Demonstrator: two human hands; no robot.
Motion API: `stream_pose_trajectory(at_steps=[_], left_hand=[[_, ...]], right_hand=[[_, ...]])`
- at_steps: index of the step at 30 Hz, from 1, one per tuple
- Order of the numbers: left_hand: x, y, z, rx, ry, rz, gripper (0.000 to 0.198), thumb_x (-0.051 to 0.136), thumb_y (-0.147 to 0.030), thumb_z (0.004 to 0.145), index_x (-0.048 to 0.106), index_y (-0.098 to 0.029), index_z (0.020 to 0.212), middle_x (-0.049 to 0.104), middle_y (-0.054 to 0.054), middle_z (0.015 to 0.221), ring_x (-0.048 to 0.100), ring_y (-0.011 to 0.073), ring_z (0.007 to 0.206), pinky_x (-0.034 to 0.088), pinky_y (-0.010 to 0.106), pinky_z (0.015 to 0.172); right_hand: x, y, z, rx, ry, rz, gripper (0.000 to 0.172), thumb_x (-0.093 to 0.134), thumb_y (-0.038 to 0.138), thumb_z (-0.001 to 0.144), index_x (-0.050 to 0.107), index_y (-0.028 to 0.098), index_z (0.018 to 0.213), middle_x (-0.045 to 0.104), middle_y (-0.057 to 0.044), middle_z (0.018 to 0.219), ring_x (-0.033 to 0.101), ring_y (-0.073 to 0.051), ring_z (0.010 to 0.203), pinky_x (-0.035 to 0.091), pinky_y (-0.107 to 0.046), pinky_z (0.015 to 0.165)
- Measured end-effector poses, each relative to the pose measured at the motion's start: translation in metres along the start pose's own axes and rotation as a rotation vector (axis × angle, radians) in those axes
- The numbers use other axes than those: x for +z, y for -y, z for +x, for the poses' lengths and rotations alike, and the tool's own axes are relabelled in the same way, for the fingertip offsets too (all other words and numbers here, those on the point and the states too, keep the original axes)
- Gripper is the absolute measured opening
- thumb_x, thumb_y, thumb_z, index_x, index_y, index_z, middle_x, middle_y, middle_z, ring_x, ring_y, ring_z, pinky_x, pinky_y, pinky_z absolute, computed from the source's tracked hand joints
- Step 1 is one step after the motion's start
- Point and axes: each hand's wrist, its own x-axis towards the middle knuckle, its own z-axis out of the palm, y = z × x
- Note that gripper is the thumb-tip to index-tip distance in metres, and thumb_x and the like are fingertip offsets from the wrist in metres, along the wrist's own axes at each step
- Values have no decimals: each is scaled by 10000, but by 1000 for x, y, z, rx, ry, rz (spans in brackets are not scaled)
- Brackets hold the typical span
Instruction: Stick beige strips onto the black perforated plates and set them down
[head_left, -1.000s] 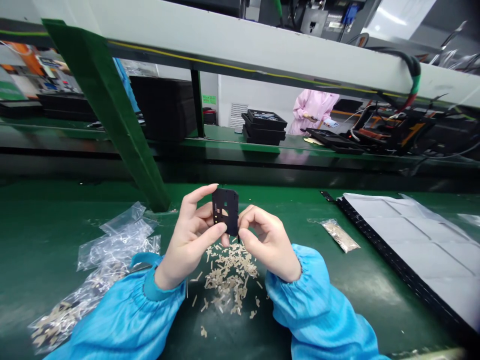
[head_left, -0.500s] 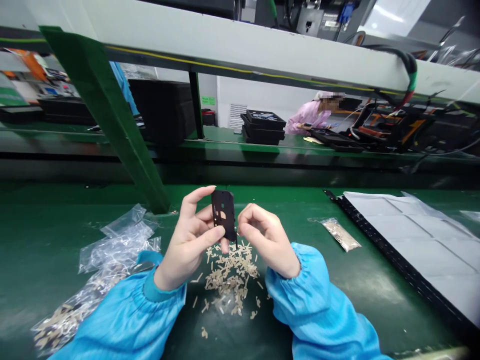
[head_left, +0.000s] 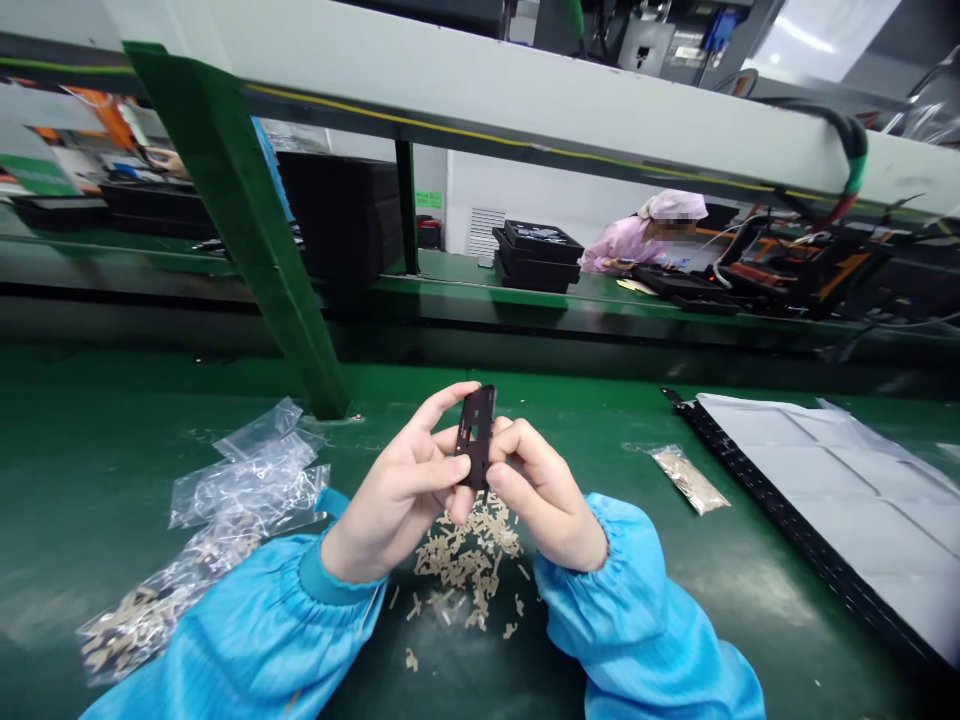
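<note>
A small black plastic plate (head_left: 478,436) with cut-out holes stands upright between both hands, turned nearly edge-on to me. My left hand (head_left: 405,490) pinches its lower edge with thumb and fingers, the index finger stretched up behind it. My right hand (head_left: 541,492) is curled against the plate's right side, fingers closed on it. Below the hands lies a loose heap of small beige strips (head_left: 466,556) on the green table (head_left: 90,470). Both forearms wear blue sleeves.
Clear plastic bags (head_left: 247,475), some with beige strips, lie at the left. A small filled bag (head_left: 688,479) lies at the right, beside a black tray under white sheets (head_left: 840,500). A green post (head_left: 247,240) rises behind. A person in pink (head_left: 637,240) works at the far bench, near stacked black trays (head_left: 536,256).
The black plate has turned from facing me to nearly edge-on. My right hand has closed in against it. The view has shifted slightly.
</note>
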Motion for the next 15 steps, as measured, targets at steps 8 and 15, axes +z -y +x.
stream_pose_trajectory(at_steps=[8,15], left_hand=[[-1,3,-1,-36,-80,-39,478,621,-123,726,462,-226,1166,617,3,784,533,20,410,379,104,392],[3,4,-2,-24,-137,-48,442,607,-112,737,458,-209,1142,592,-10,781,522,12,418,424,104,407]], right_hand=[[0,-8,2,-171,-56,-355,98,368,271,897,395,217,819,445,-2,717,430,-140,637,377,-281,589],[2,-19,4,-374,-133,-707,126,422,348,879,409,222,885,506,-18,692,444,-159,594,346,-309,563]])
